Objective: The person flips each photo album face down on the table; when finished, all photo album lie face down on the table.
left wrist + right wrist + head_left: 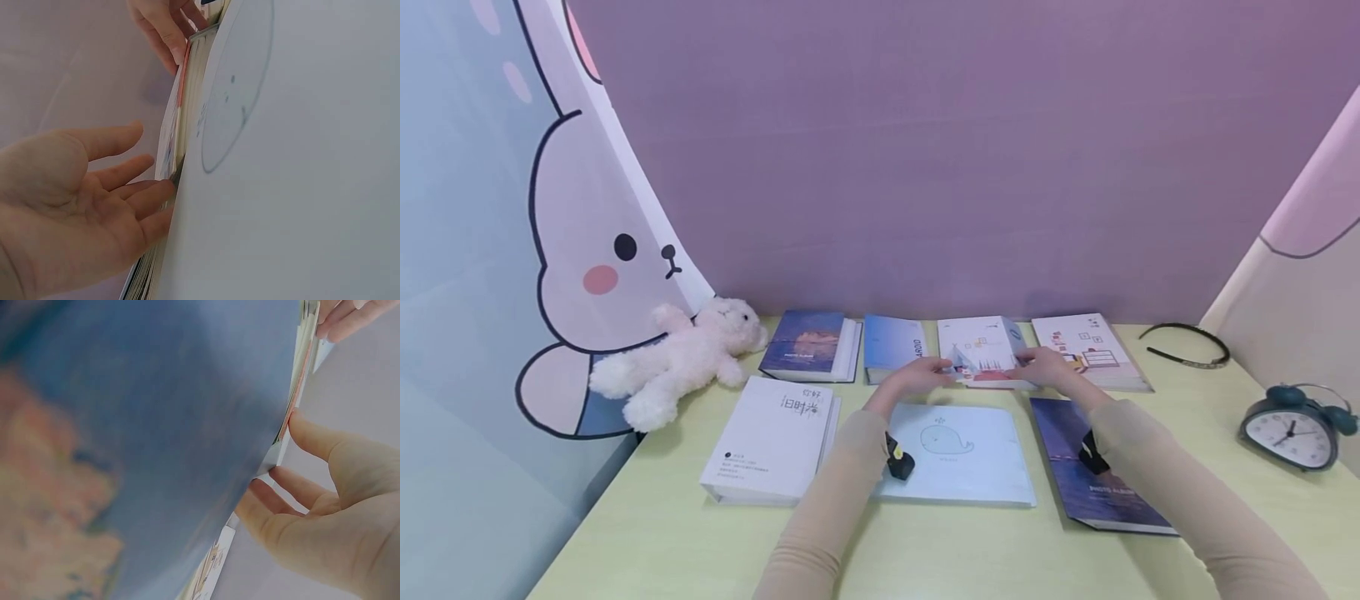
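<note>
Both hands are at a white photo album [976, 340] with a tent picture, lying in the back row. My left hand [922, 377] is at its front left corner, palm up in the left wrist view, fingers [147, 200] loosely extended near the page edges. My right hand [1043, 367] holds the front right corner; in the right wrist view the thumb [315, 437] lies on one side and the fingers [262, 515] on the other. A bluish flap stands along the album's right side. Whether the left fingertips bear any weight is hidden.
Back row neighbours are a dark blue album [808, 342], a light blue album [891, 342] and a white album [1090, 346]. In front lie a white book [767, 437], a whale-cover album [977, 467] and a purple-blue album [1067, 458]. A plush toy [681, 367], headband [1206, 361] and alarm clock [1288, 433] flank them.
</note>
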The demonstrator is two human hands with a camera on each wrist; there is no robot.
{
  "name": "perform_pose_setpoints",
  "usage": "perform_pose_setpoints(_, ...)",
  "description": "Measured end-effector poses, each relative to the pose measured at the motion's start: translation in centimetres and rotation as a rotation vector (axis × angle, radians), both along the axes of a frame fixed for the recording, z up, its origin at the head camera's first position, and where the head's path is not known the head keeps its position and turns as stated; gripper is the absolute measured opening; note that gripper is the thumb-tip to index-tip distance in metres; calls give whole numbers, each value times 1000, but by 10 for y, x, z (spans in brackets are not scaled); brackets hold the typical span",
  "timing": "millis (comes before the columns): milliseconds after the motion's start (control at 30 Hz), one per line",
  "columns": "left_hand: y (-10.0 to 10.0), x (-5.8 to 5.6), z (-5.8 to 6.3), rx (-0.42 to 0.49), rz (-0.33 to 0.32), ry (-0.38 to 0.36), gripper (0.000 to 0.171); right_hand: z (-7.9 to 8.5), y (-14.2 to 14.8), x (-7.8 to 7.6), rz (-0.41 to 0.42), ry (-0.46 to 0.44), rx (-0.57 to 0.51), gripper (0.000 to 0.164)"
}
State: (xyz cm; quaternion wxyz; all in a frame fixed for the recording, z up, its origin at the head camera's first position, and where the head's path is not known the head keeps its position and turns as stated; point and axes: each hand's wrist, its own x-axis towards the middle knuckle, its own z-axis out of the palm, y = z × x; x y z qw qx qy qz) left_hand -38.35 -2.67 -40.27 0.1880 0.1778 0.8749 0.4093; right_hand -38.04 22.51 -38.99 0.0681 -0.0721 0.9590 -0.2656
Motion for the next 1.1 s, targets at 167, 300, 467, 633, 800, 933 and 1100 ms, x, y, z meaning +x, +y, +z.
perform_pose_setpoints(167, 0, -1, -1, 14, 5, -4, 53, 0, -1, 0, 16, 1, -11, 64)
perform_pose_setpoints(300, 0, -2, -1, 11, 0, 7, 53, 0, 0, 1, 16, 3, -17, 64)
perform_pose_setpoints(467, -1, -3, -3, 9, 6, 4, 52, 0, 0, 1, 21, 6, -34, 63)
perform_pose_setpoints(633, -1, -3, -4, 21, 16, -9, 51, -2, 1, 0, 36, 32, -26, 62)
perform_pose_setpoints(800, -2, -3, -4, 25, 20, -14, 49, -4, 1, -1, 35, 28, -19, 62)
perform_pose_setpoints(933, -1, -2, -3, 22, 19, -11, 49, -4, 1, -2, 29, 12, -19, 61)
perform_pose_setpoints(1100, -1, -1, -2, 26, 16, -4, 48, -2, 2, -1, 37, 20, -19, 61)
